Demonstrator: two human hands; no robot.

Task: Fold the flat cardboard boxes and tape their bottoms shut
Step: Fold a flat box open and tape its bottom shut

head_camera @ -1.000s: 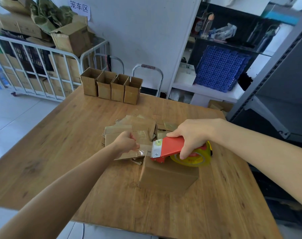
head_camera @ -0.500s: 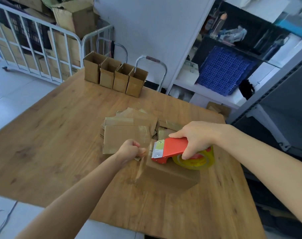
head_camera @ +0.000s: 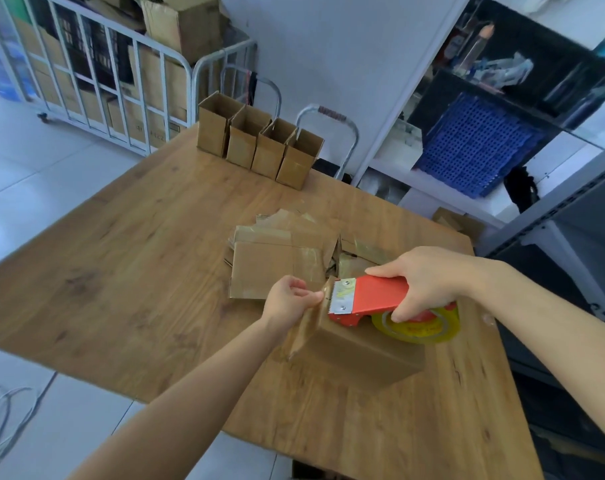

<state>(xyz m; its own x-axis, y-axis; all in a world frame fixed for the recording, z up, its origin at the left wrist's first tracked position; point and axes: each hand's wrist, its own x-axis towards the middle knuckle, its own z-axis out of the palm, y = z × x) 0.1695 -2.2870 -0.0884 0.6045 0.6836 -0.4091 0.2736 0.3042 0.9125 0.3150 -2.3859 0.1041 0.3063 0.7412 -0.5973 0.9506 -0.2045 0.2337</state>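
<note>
A folded cardboard box (head_camera: 363, 355) stands on the wooden table (head_camera: 138, 271) in front of me. My right hand (head_camera: 422, 282) grips a red tape dispenser (head_camera: 373, 296) with a yellow-cored tape roll (head_camera: 418, 327), held on top of the box. My left hand (head_camera: 290, 303) pinches the clear tape end at the dispenser's toothed blade, over the box's left edge. Behind lies a pile of flat cardboard boxes (head_camera: 280, 261). Several folded boxes (head_camera: 259, 147) stand in a row at the table's far edge.
A white metal cage cart (head_camera: 97, 81) full of cardboard stands at the back left. Shelving with a blue crate (head_camera: 474, 147) lies to the right. A metal chair frame (head_camera: 328, 116) stands behind the table. Cables (head_camera: 3, 417) lie on the tiled floor at left.
My left hand has come from the flat pile toward me to the dispenser's blade and now pinches the tape end. The view has tilted down and closer.
</note>
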